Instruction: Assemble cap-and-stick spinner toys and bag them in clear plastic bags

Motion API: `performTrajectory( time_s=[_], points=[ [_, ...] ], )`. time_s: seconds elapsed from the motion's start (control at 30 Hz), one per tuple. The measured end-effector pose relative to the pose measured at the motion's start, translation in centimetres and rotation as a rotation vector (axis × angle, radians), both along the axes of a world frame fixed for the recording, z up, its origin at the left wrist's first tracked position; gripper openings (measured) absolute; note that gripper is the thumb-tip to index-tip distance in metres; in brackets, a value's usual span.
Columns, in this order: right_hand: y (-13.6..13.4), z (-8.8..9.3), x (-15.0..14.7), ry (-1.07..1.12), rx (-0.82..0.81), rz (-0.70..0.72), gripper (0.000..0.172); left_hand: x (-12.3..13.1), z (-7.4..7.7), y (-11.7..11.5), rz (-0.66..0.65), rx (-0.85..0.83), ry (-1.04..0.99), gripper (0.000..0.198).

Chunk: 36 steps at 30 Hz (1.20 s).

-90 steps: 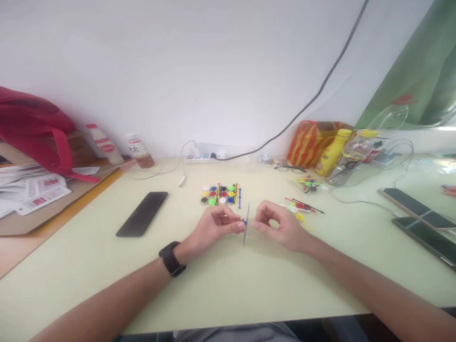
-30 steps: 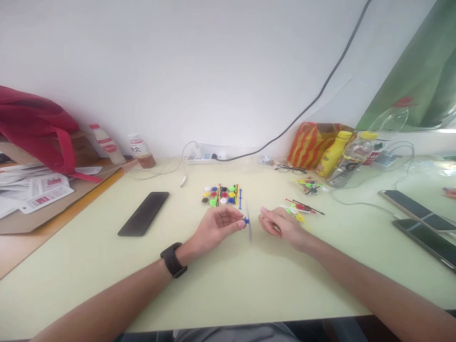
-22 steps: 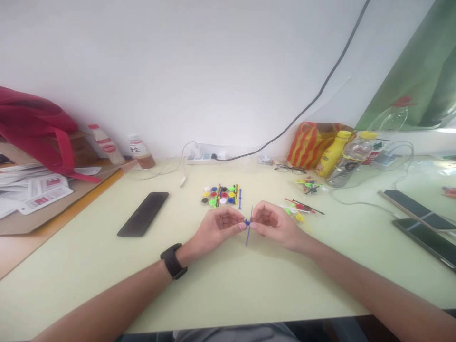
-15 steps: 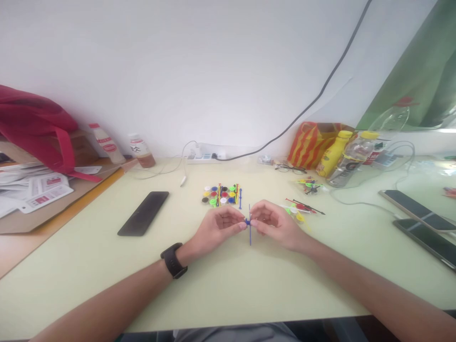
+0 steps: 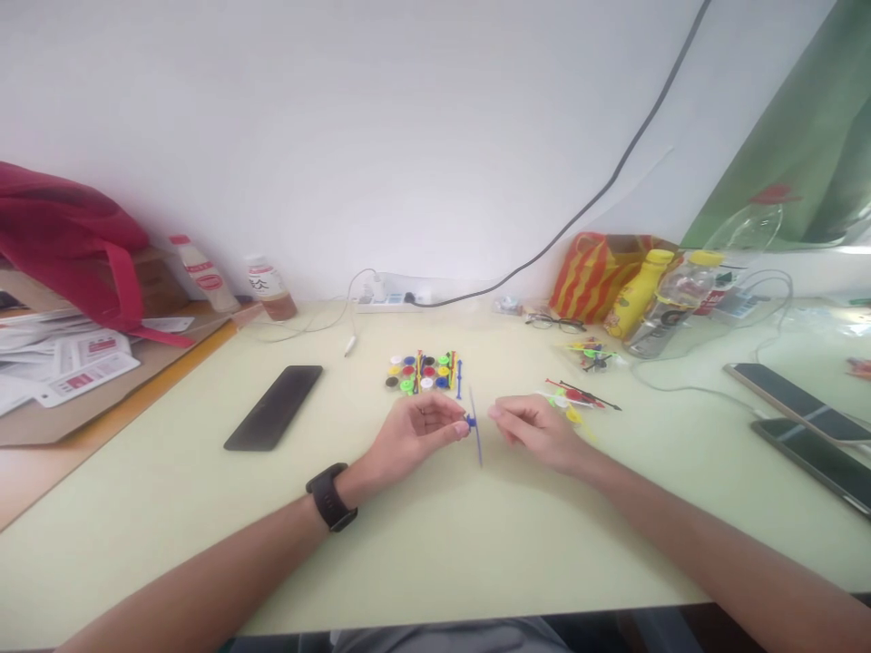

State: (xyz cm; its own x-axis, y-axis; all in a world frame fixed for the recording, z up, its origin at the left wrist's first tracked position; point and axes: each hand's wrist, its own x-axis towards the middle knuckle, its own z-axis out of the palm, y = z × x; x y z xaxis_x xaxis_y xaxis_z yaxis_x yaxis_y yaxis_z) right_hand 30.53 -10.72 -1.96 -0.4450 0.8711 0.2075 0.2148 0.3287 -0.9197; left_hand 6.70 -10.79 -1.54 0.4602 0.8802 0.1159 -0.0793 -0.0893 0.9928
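Change: right hand [image 5: 534,426] off the blue stick [image 5: 476,437]. Half a second ago touching it from the right, now drawn back with a clear gap.
Meaning: stick now carried by the left hand [image 5: 422,431] alone, probably a pause between two-handed adjustments.
Stick: held just above the table [image 5: 435,544], nearly upright and slightly tilted, between the two hands (lower tip close to the surface, contact not clear).
Left hand: palm turned up and inward, wrist with the watch [image 5: 331,496] low over the table, thumb and forefinger pinched on the stick at its small blue knob.
Right hand: forearm resting along the table, fingers loosely curled and holding nothing, fingertips [image 5: 493,413] aimed at the stick.
Nearby: coloured caps [image 5: 422,372] just beyond the left hand, loose coloured sticks [image 5: 578,396] beside the right hand, black phone [image 5: 273,408] well to the left.
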Motion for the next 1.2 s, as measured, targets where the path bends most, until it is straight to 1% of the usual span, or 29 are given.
performTrajectory(
  time_s=[0.07, 0.13, 0.23, 0.37, 0.43, 0.47, 0.57, 0.6, 0.63, 0.67, 0.7, 0.73, 0.77, 0.8, 0.83, 0.87, 0.9, 0.97, 1.0, 1.1, 1.2],
  points=[
    [-0.10, 0.13, -0.27, 0.073, -0.021, -0.003, 0.044, 0.00, -0.03, 0.01, 0.000, 0.007, 0.001, 0.026],
    [-0.34, 0.31, -0.58, 0.134, -0.053, 0.016, 0.035, -0.01, -0.06, 0.00, -0.004, 0.013, 0.005, 0.025],
    [-0.61, 0.47, -0.83, 0.153, -0.070, 0.047, 0.031, -0.05, -0.15, 0.00, -0.018, 0.010, 0.001, 0.024],
    [-0.62, 0.24, -0.78, 0.130, -0.067, 0.034, 0.024, -0.08, -0.25, 0.06, -0.025, 0.003, -0.008, 0.024],
    [-0.67, 0.04, -0.74, 0.132, -0.044, 0.023, 0.025, -0.08, -0.22, 0.08, -0.020, 0.008, -0.009, 0.024],
    [-0.72, -0.06, -0.74, 0.134, -0.024, 0.013, 0.029, -0.07, -0.20, 0.09, -0.017, 0.010, -0.009, 0.024],
    [-0.92, -0.26, -0.74, 0.134, 0.043, -0.029, 0.056, -0.06, -0.15, 0.09, -0.005, 0.004, -0.006, 0.024],
    [-0.94, -0.29, -0.71, 0.136, 0.057, -0.047, 0.060, -0.07, -0.14, 0.08, -0.001, 0.000, -0.005, 0.024],
    [-0.91, -0.30, -0.64, 0.136, 0.065, -0.062, 0.057, -0.07, -0.14, 0.07, 0.002, -0.004, -0.004, 0.025],
    [-0.82, -0.28, -0.54, 0.124, 0.062, -0.058, 0.043, -0.08, -0.13, 0.05, 0.005, -0.007, -0.003, 0.025],
    [-0.68, -0.24, -0.40, 0.104, 0.050, -0.037, 0.026, -0.08, -0.11, 0.04, 0.006, -0.009, -0.003, 0.025],
    [-0.51, -0.19, -0.25, 0.084, 0.036, -0.004, 0.029, -0.08, -0.08, 0.02, 0.007, -0.011, -0.002, 0.025],
    [-0.33, -0.13, -0.10, 0.066, 0.023, 0.031, 0.047, -0.08, -0.04, 0.01, 0.006, -0.012, -0.002, 0.026],
    [-0.16, -0.06, 0.02, 0.056, 0.012, 0.060, 0.058, -0.07, 0.00, 0.01, 0.007, -0.013, -0.003, 0.026],
    [-0.03, 0.00, 0.09, 0.059, 0.001, 0.074, 0.063, -0.06, 0.03, 0.00, 0.006, -0.016, -0.005, 0.025],
    [0.04, 0.06, 0.10, 0.077, -0.009, 0.066, 0.062, -0.06, 0.06, 0.01, 0.006, -0.018, -0.009, 0.025],
    [0.06, 0.11, 0.04, 0.105, -0.020, 0.044, 0.057, -0.05, 0.07, 0.02, 0.006, -0.019, -0.012, 0.025],
    [-0.06, 0.18, -0.21, 0.161, -0.063, 0.010, 0.042, -0.06, 0.04, 0.04, 0.002, -0.016, -0.014, 0.025],
    [-0.17, 0.21, -0.37, 0.185, -0.084, 0.005, 0.037, -0.06, 0.00, 0.06, 0.000, -0.012, -0.012, 0.025],
    [-0.45, 0.24, -0.74, 0.197, -0.105, 0.023, 0.032, -0.08, -0.19, 0.14, -0.005, 0.001, 0.001, 0.025],
    [-0.48, 0.10, -0.78, 0.169, -0.089, 0.022, 0.028, -0.09, -0.40, 0.22, -0.010, 0.008, 0.007, 0.025]
  ],
)
